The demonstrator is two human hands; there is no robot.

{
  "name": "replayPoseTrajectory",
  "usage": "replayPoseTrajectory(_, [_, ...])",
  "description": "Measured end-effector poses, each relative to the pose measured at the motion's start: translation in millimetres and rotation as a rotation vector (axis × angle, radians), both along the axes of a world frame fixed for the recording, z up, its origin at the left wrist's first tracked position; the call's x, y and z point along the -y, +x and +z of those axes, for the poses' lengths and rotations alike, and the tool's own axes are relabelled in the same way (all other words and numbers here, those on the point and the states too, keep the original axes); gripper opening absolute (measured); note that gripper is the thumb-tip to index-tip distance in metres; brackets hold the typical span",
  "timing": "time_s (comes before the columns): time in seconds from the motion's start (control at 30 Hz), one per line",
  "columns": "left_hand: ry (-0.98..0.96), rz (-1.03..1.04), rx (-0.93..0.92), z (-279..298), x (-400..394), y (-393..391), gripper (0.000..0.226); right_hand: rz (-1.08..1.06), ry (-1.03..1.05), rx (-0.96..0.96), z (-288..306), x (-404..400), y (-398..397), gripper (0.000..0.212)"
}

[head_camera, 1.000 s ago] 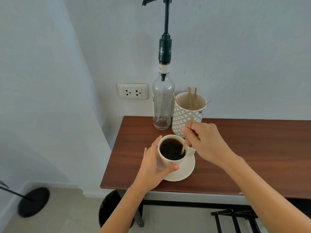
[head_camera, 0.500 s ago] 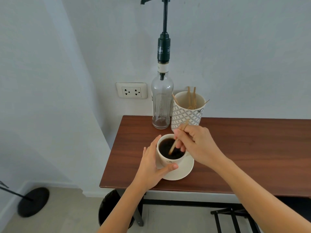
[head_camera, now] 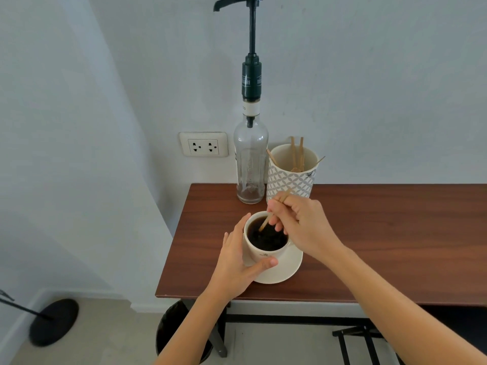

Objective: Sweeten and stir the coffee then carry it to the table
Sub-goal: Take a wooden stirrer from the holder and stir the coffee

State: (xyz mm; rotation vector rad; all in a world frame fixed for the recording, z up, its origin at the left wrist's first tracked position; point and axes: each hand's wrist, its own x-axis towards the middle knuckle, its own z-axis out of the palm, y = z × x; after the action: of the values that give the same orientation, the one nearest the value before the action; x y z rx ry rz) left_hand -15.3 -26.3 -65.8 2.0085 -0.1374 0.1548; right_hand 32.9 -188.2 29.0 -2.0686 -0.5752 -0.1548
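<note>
A white cup [head_camera: 263, 252] full of black coffee stands on a white saucer [head_camera: 287, 271] near the front left of the brown table [head_camera: 382, 233]. My left hand [head_camera: 237, 262] wraps the cup's left side, thumb across its front. My right hand [head_camera: 303, 225] hovers over the cup's right rim and pinches a thin wooden stir stick [head_camera: 266, 222], whose lower end dips into the coffee at the back left. A clear glass syrup bottle [head_camera: 250, 167] with a tall black pump stands behind the cup by the wall.
A patterned white holder [head_camera: 290, 177] with several wooden sticks stands right of the bottle. A wall socket [head_camera: 204, 147] is left of it. Below the table's front edge are a black bin [head_camera: 174, 330], black rack bars [head_camera: 366, 343] and a round black stand base [head_camera: 54, 321] on the floor.
The stick's tip has swung from the cup's right side across to the back left of the coffee. My right hand shifted slightly left with it. My left hand has stayed on the cup.
</note>
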Motion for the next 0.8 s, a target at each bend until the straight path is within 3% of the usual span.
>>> replayPoseTrajectory(0.17, [0.018, 0.009, -0.001, 0.5, 1.2, 0.6, 0.084, -0.070, -0.167, 0.177, 3.9, 17.8, 9.7, 0.030])
replayPoseTrajectory(0.33, [0.021, 0.004, 0.015, -1.3, -0.4, 0.4, 0.086, 0.021, -0.003, -0.071, -1.1, 5.5, -2.4, 0.026])
replayPoseTrajectory(0.57, [0.034, 0.017, 0.001, -1.0, 0.6, 1.2, 0.087, -0.107, -0.167, 0.205, 2.1, 18.9, 10.2, 0.029])
replayPoseTrajectory(0.7, [0.029, 0.006, 0.022, -1.0, -0.8, 0.5, 0.087, -0.006, -0.038, -0.012, -1.5, 7.8, -2.8, 0.028])
replayPoseTrajectory(0.8, [0.025, 0.002, 0.017, -2.3, -1.0, 0.8, 0.088, 0.002, 0.019, 0.039, -2.8, -0.8, -0.4, 0.024])
